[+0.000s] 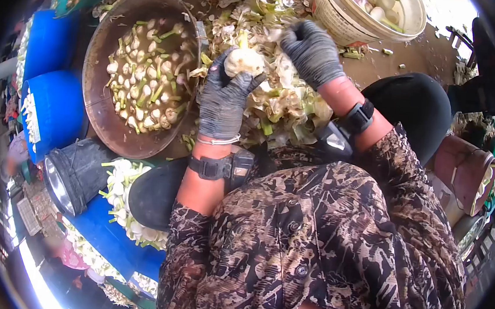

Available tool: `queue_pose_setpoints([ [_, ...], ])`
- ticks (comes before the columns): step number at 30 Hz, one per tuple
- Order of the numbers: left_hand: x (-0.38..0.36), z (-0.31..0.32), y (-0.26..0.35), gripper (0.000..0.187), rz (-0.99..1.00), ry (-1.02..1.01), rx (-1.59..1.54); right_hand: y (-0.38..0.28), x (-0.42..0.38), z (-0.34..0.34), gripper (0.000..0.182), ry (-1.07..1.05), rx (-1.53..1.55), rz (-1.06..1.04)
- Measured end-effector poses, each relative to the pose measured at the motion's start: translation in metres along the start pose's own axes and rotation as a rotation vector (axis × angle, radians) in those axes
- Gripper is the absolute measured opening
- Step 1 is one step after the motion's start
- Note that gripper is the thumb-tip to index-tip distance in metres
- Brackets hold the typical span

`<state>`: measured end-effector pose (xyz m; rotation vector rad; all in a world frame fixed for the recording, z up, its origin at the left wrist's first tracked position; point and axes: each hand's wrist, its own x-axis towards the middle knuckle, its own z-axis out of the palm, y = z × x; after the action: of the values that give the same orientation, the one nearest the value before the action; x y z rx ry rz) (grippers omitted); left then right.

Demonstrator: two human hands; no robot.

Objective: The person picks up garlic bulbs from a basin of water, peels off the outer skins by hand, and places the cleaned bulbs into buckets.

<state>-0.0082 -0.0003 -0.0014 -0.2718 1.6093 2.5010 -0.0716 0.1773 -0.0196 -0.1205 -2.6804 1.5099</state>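
Note:
A pale garlic bulb (244, 62) with a short stem stub is gripped by my left hand (226, 97), its gloved fingers and thumb wrapped round the sides. Just to the right, my gloved right hand (313, 52) is curled closed, apart from the bulb and slightly blurred; what its fingers hold, if anything, is hidden. Beneath both hands spreads a heap of garlic skins and leaves (286, 108). A brown basin (98, 93) stands left of my left hand, with many trimmed garlic bulbs (142, 88) in murky water.
A white bucket (350, 26) with garlic stands beyond my right hand. Blue tubs (59, 105) and a tipped black bucket (74, 173) line the left. Stemmed garlic (125, 194) lies by my left knee. A reddish bucket (464, 168) sits at the right.

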Motion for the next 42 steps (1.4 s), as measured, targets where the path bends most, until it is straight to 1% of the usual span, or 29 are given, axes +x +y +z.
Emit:
queue_pose_setpoints([
  [1, -0.001, -0.005, 0.002, 0.047, 0.002, -0.025, -0.087, 0.012, 0.011, -0.004, 0.027, 0.052, -0.153, -0.002],
  [2, 0.000, -0.008, 0.003, 0.047, 0.009, -0.027, -0.085, 0.015, 0.018, -0.009, 0.024, 0.033, -0.269, -0.005],
  [4, 0.002, -0.014, 0.004, 0.049, 0.002, -0.004, -0.062, 0.014, 0.010, -0.006, 0.021, 0.025, 0.065, -0.068],
  [6, 0.003, -0.012, 0.005, 0.048, 0.034, 0.033, -0.080, -0.012, -0.008, -0.007, 0.015, -0.090, 0.150, -0.249],
  [7, 0.005, -0.011, 0.004, 0.047, 0.037, 0.069, 0.003, -0.030, -0.018, -0.012, 0.016, -0.125, 0.042, -0.325],
  [8, 0.006, -0.009, 0.003, 0.046, 0.036, 0.102, 0.088, -0.033, -0.024, -0.009, 0.016, -0.128, -0.036, -0.411],
  [9, 0.005, -0.006, 0.001, 0.045, 0.045, 0.144, 0.117, -0.037, -0.030, -0.006, 0.015, -0.147, -0.057, -0.384],
  [10, 0.005, -0.004, 0.000, 0.045, 0.043, 0.138, 0.120, -0.039, -0.033, -0.004, 0.018, -0.162, -0.078, -0.358],
  [12, 0.005, -0.003, 0.000, 0.045, 0.047, 0.148, 0.241, -0.033, -0.033, -0.002, 0.020, -0.125, -0.103, -0.338],
  [13, 0.006, -0.002, 0.000, 0.044, 0.027, 0.135, 0.110, -0.033, -0.030, -0.001, 0.021, -0.094, -0.129, -0.323],
  [14, 0.006, -0.002, 0.000, 0.044, 0.032, 0.137, 0.114, -0.033, -0.028, -0.002, 0.021, -0.093, -0.124, -0.327],
  [16, 0.003, -0.004, -0.002, 0.044, -0.021, 0.093, -0.133, -0.032, -0.026, -0.008, 0.023, -0.094, -0.083, -0.255],
  [17, 0.003, -0.007, -0.004, 0.042, -0.028, 0.073, -0.192, -0.029, -0.024, -0.008, 0.023, -0.128, -0.227, -0.263],
  [18, 0.003, -0.008, -0.006, 0.042, -0.029, 0.074, -0.192, -0.029, -0.025, -0.008, 0.023, -0.128, -0.228, -0.262],
  [20, 0.004, -0.008, -0.007, 0.040, -0.003, 0.077, -0.105, -0.035, -0.028, -0.013, 0.021, -0.170, -0.164, -0.294],
  [21, 0.005, -0.007, -0.008, 0.040, -0.005, 0.076, -0.106, -0.031, -0.030, -0.008, 0.019, -0.117, -0.050, -0.351],
  [23, 0.004, -0.003, -0.008, 0.040, -0.004, 0.152, -0.023, -0.035, -0.032, -0.008, 0.019, -0.130, -0.039, -0.340],
  [24, 0.004, -0.001, -0.007, 0.040, -0.006, 0.148, -0.022, -0.036, -0.033, -0.008, 0.018, -0.145, -0.028, -0.330],
  [25, 0.005, 0.001, -0.006, 0.041, 0.021, 0.153, 0.174, -0.035, -0.033, -0.008, 0.016, -0.099, -0.142, -0.411],
  [26, 0.005, 0.002, -0.005, 0.042, 0.048, 0.156, 0.369, -0.035, -0.033, -0.008, 0.016, -0.096, -0.144, -0.408],
  [28, 0.007, 0.000, -0.013, 0.043, 0.090, 0.172, 0.384, -0.038, -0.035, -0.006, 0.012, -0.126, -0.231, -0.370],
  [30, 0.006, -0.003, -0.016, 0.041, 0.178, 0.157, 0.504, -0.039, -0.034, -0.004, 0.011, -0.098, -0.206, -0.390],
  [34, 0.002, -0.003, -0.011, 0.041, 0.214, 0.115, 0.561, -0.041, -0.032, -0.005, 0.013, -0.173, -0.244, -0.381],
  [36, -0.001, -0.003, -0.006, 0.042, 0.158, 0.105, 0.510, -0.040, -0.029, -0.002, 0.014, -0.145, -0.159, -0.285],
  [37, 0.000, -0.005, -0.004, 0.042, 0.079, 0.044, 0.325, -0.039, -0.028, -0.003, 0.015, -0.168, -0.046, -0.180],
  [38, -0.001, -0.005, -0.004, 0.042, 0.079, 0.044, 0.325, -0.034, -0.024, -0.004, 0.015, -0.169, -0.045, -0.180],
  [40, -0.005, -0.003, -0.001, 0.037, 0.061, -0.069, -0.131, -0.015, -0.010, -0.007, 0.016, -0.014, -0.028, -0.084],
  [41, -0.002, -0.013, 0.000, 0.048, 0.000, -0.158, -0.235, -0.001, 0.000, -0.009, 0.017, 0.027, -0.180, -0.093],
  [42, -0.001, -0.022, -0.001, 0.048, 0.005, -0.158, -0.232, 0.011, 0.008, -0.013, 0.018, 0.068, -0.333, -0.102],
])
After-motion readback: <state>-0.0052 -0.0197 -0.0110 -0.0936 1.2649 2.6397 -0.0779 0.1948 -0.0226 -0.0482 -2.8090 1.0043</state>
